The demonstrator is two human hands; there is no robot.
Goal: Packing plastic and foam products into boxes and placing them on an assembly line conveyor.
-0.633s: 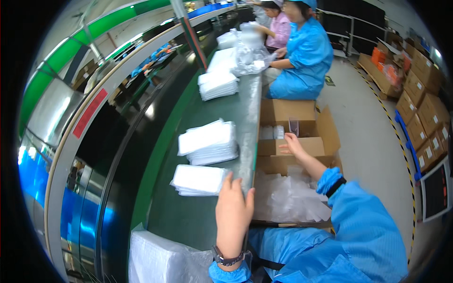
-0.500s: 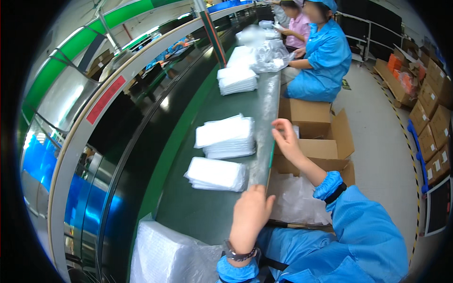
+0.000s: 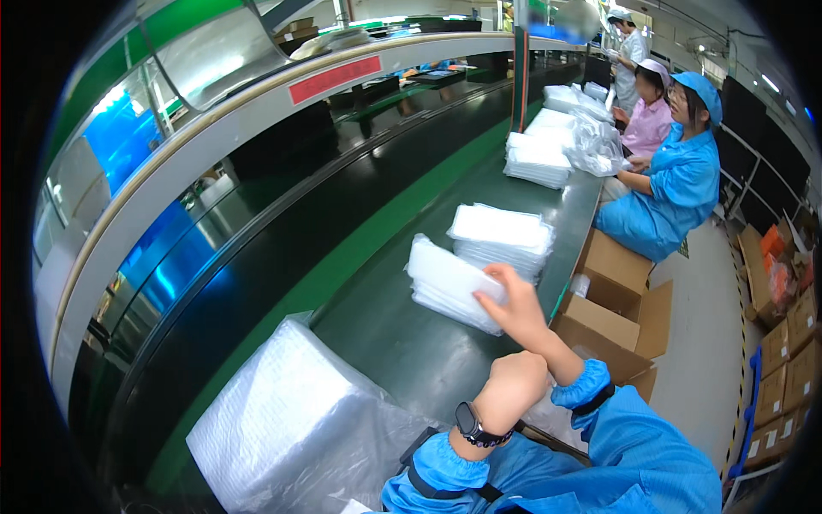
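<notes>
While right hand (image 3: 517, 310) pinches nearer white-packet stack (image 3: 443, 278), left hand (image 3: 514, 382) hides grip; step seems grasping, next move probably needs steady support.

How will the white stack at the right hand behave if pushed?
The white stack may shear, since its layers look unevenly aligned. Rolling seems unlikely: its pieces look flat and broad. Its shiny, plastic-looking edges could slip under the right hand.
</notes>
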